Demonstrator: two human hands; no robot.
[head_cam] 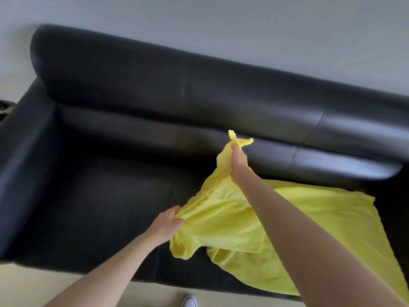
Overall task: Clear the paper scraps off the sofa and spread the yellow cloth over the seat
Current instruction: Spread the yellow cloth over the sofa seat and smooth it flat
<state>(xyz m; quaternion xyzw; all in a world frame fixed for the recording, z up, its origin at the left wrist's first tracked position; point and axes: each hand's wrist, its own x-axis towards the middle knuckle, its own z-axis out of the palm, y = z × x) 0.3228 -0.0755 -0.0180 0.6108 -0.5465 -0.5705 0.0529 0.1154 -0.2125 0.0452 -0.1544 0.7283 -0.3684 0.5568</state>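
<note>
The black sofa (pixel 110 151) fills the view, a bit blurry. The yellow cloth (pixel 287 229) lies bunched on its right seat. The left hand (pixel 166 224) and right hand (pixel 239 162) each squeeze an edge tight.

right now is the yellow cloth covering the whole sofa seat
No: the yellow cloth is bunched over the right part of the sofa, gripped by the left hand and right hand.
</note>
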